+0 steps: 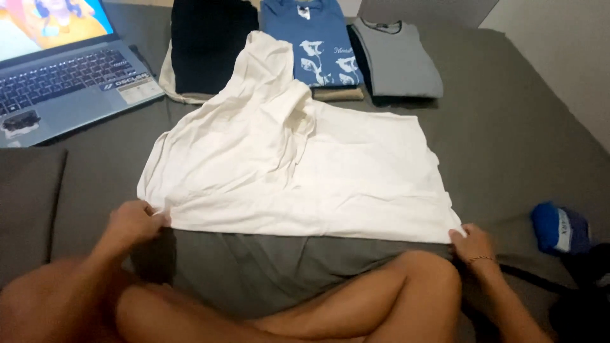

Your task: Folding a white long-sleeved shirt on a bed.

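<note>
Both hands grip the near hem corners of a white T-shirt spread flat on a grey bed sheet.

The left hand (135,222) pinches the near-left corner of the white T-shirt (305,171), fingers curled and pressed together over the fabric edge. The right hand (471,244), wearing a thin bracelet (481,258), pinches the near-right corner, fingertips closed on the hem. The shirt lies in the centre of the grey bed sheet (508,140), directly ahead of the person's crossed legs (286,305); one sleeve is folded inward across the body. Beyond it lie folded garments in a row: a black one (210,44), a blue printed T-shirt (314,44) and a grey one (400,63). An open laptop (63,76) sits far left. A blue rolled item (559,227) lies near the right hand.
</note>
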